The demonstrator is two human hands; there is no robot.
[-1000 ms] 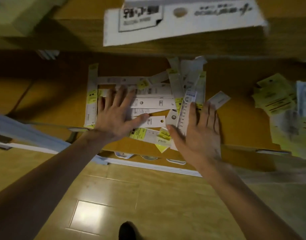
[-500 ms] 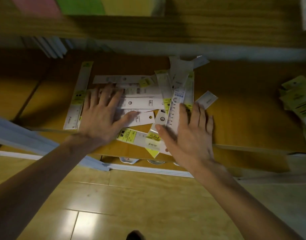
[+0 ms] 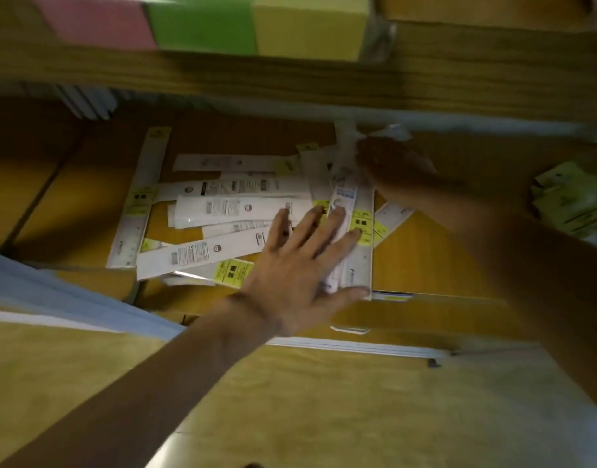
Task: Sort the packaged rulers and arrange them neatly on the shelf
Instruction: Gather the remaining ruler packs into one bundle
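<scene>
Squaring the packaged rulers [image 3: 243,211], scattered crosswise on the shelf [image 3: 425,258], is best done with the upright bundle pinned near the shelf's front edge by the spread, flat fingers of the left hand [image 3: 300,275] while the blurred right hand [image 3: 395,163], finger posture indiscernible, draws the far ends into line.

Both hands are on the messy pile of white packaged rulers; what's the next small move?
Probably draw the upright rulers into one squared stack: the left hand lies flat on them, the blurred right hand is at their far ends, while other packs lie crosswise on the wooden shelf.
</scene>
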